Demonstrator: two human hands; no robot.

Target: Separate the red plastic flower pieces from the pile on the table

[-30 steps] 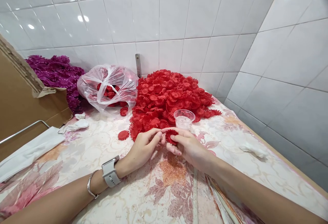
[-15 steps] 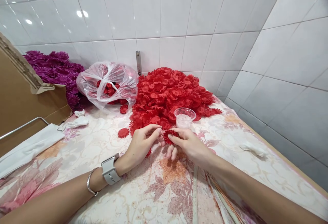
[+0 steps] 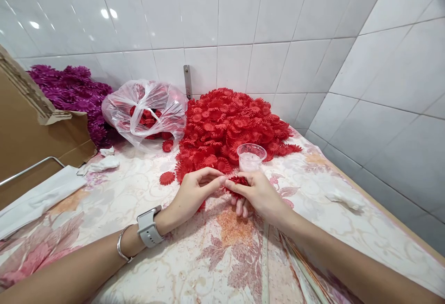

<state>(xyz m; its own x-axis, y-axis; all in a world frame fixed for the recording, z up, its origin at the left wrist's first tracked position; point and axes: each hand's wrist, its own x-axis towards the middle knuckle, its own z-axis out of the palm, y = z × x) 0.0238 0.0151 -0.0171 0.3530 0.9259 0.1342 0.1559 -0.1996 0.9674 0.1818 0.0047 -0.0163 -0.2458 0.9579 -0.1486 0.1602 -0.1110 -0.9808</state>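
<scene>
My right hand is closed round a red flower head, held just above the floral cloth. My left hand meets it from the left, thumb and forefinger pinched together at the flower's edge; a bit of red shows under its palm. A white watch and a bracelet sit on my left wrist. Right behind my hands stands a small clear plastic cup at the foot of a big pile of red flower heads.
A clear plastic bag with more red flower heads lies left of the pile, a purple flower heap further left. A cardboard box stands at the left edge. One loose red flower and crumpled white scraps lie on the cloth. Tiled walls close the back and right.
My hands have stayed at the same spot. The left fingers have closed in on the flower again and the right fingers have curled tighter round it.
</scene>
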